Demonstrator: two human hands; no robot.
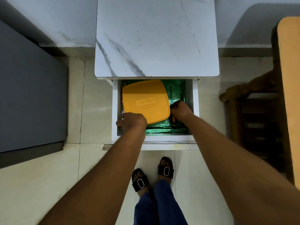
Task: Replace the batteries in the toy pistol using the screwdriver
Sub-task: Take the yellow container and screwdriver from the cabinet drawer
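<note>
A small yellow-and-black item [173,120], possibly the handle of the screwdriver, shows just below the right hand [180,110] at about five o'clock from the yellow lid; too little of it is visible to be sure what it is. The toy pistol and batteries cannot be made out anywhere in the head view.

The right hand reaches into the open drawer [195,98] at the lid's three o'clock side, fingers curled down around something dark; what it grips, and whether the grip is closed, cannot be told. The left hand [132,121] sits at the lid's seven o'clock corner, fingers folded over the edge of the yellow lid [145,101], touching it; the box beneath the lid is hidden, so its contents are unknown.

The drawer is lined with shiny green foil [176,90], bare along its three o'clock and six o'clock sides. The lid fills most of the drawer's left part, tilted slightly.

Above the drawer, at twelve o'clock, lies the white marble-patterned tabletop [155,38]. A wooden chair [289,78] stands at three o'clock, and a grey cabinet [29,98] at nine o'clock.
</note>
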